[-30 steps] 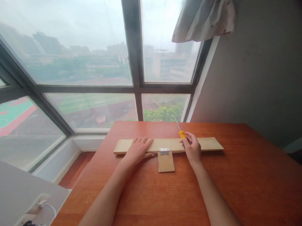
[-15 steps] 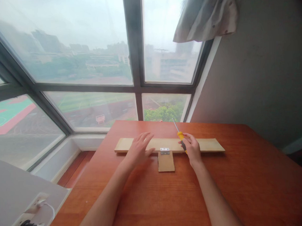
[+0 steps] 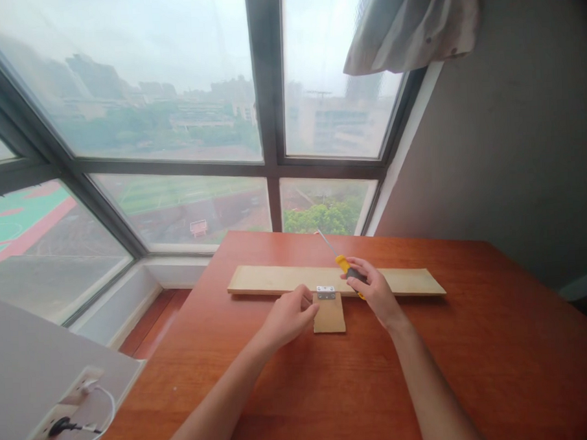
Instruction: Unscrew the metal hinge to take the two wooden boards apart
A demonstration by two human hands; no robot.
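Since the earlier frame, the left hand (image 3: 292, 316) has shifted to the left edge of the small board (image 3: 329, 317); whether its curled fingers grasp, I cannot tell. Right hand (image 3: 374, 291) grasps the screwdriver (image 3: 343, 263). Metal hinge (image 3: 326, 293) spans small and long board (image 3: 269, 279) on the desk (image 3: 301, 395).

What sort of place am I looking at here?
Probably a room in a home or dormitory, above ground level: large windows overlooking a sports field, a curtain, and wall sockets beside the wooden table.

Dotted curtain (image 3: 416, 30) — black plug (image 3: 60, 425) below
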